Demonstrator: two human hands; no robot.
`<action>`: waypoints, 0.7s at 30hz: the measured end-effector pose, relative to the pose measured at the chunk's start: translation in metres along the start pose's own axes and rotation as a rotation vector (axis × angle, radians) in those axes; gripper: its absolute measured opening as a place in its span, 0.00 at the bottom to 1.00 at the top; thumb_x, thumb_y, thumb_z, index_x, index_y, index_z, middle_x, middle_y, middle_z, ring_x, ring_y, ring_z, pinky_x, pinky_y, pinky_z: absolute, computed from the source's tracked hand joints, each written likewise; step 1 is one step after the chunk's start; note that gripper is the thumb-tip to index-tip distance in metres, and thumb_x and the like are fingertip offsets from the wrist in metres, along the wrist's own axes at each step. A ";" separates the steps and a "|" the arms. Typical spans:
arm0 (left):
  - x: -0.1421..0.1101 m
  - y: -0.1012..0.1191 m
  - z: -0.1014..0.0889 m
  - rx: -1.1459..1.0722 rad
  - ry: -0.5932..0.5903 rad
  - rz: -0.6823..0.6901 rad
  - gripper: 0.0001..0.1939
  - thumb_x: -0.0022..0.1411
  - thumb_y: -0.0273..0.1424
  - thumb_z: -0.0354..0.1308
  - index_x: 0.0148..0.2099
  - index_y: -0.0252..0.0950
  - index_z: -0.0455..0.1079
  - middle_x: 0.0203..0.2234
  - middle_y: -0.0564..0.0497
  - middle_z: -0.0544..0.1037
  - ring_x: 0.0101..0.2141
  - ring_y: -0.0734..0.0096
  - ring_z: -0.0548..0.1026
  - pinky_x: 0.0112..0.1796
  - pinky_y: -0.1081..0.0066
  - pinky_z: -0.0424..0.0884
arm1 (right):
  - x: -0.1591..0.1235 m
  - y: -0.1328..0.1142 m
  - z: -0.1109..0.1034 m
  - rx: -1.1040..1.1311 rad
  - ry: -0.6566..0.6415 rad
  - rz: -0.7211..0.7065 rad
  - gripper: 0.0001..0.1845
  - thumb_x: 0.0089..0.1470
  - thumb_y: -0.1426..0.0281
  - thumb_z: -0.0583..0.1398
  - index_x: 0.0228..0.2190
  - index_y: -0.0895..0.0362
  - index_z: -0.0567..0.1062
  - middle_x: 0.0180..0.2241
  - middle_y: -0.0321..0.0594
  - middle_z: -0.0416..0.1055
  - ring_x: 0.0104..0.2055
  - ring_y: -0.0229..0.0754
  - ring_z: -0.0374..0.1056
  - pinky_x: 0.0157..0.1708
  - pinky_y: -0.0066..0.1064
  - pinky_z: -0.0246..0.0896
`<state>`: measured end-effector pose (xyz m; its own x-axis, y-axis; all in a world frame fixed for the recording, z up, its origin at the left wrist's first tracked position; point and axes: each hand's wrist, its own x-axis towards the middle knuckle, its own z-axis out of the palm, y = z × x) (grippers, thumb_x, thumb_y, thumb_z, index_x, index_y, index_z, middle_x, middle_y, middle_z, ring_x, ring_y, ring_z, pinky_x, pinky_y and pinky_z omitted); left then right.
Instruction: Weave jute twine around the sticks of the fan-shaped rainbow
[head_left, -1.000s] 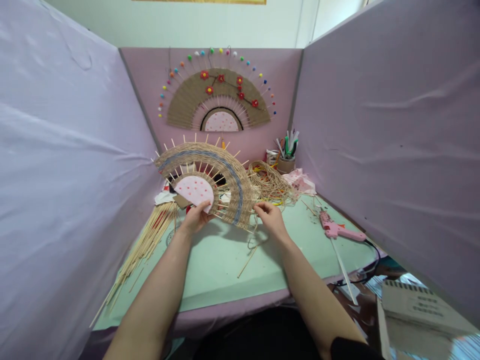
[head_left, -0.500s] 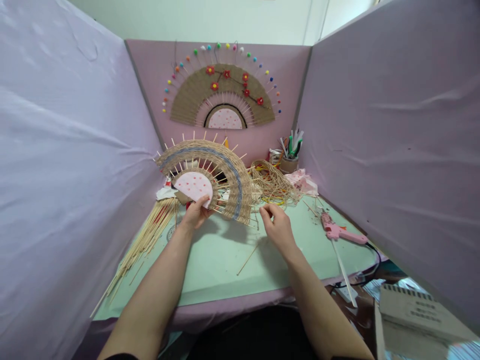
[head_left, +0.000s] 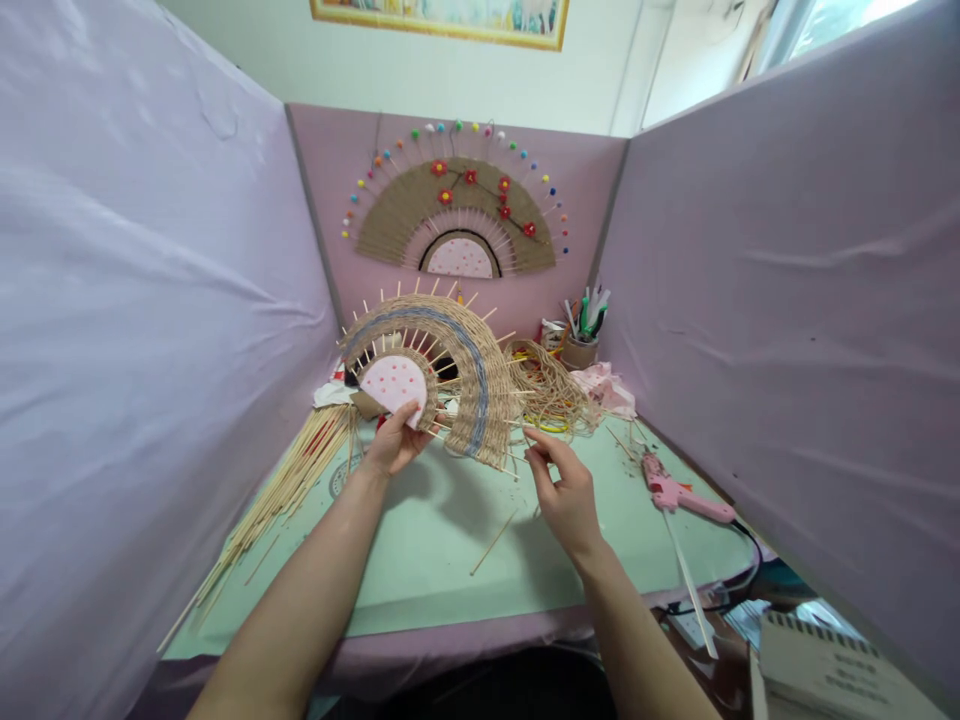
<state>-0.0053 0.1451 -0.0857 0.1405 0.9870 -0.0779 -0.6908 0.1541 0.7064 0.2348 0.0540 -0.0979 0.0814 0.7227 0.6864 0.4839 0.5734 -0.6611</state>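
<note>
A half-round woven fan (head_left: 484,370) of tan twine with a blue band is held up, tilted, above the table. Thin wooden sticks poke out along its outer rim and show bare between the weave and the pink dotted half-circle (head_left: 394,385) at its centre. My left hand (head_left: 397,440) grips this centre by its lower right end, thumb on the dotted face, other fingers behind. Close by the fan's lower right edge is my right hand (head_left: 564,490), thumb and forefinger drawn together near the stick tips. Whatever is between those fingertips is too thin to make out.
Loose sticks (head_left: 281,510) lie at left, and a short stick (head_left: 493,543) lies in front. Tangled twine (head_left: 551,385) and a tool cup (head_left: 580,350) stand behind. A pink glue gun (head_left: 686,492) rests at right. A finished fan (head_left: 397,215) hangs on the back panel.
The camera view has tilted up. My right hand has opened its finger and thumb slightly at the fan's lower right edge. My left hand keeps its hold on the fan.
</note>
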 end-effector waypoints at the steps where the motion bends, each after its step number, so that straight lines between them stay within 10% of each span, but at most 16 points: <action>1: 0.000 0.000 0.000 -0.004 0.000 -0.007 0.10 0.60 0.25 0.52 0.45 0.32 0.66 0.28 0.48 0.78 0.28 0.68 0.78 0.27 0.74 0.76 | -0.001 -0.001 0.001 0.016 -0.002 -0.020 0.14 0.58 0.70 0.54 0.46 0.52 0.72 0.39 0.43 0.72 0.39 0.42 0.67 0.40 0.35 0.61; 21: 0.003 -0.002 -0.004 -0.022 -0.015 0.013 0.12 0.60 0.24 0.52 0.47 0.34 0.66 0.30 0.48 0.79 0.29 0.69 0.78 0.30 0.74 0.76 | -0.017 0.002 0.003 0.265 -0.155 0.160 0.12 0.57 0.68 0.55 0.41 0.55 0.75 0.28 0.37 0.66 0.25 0.34 0.63 0.27 0.28 0.60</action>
<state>-0.0061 0.1474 -0.0904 0.1416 0.9882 -0.0581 -0.7079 0.1422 0.6918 0.2321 0.0444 -0.1118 -0.0049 0.8497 0.5273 0.2313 0.5140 -0.8260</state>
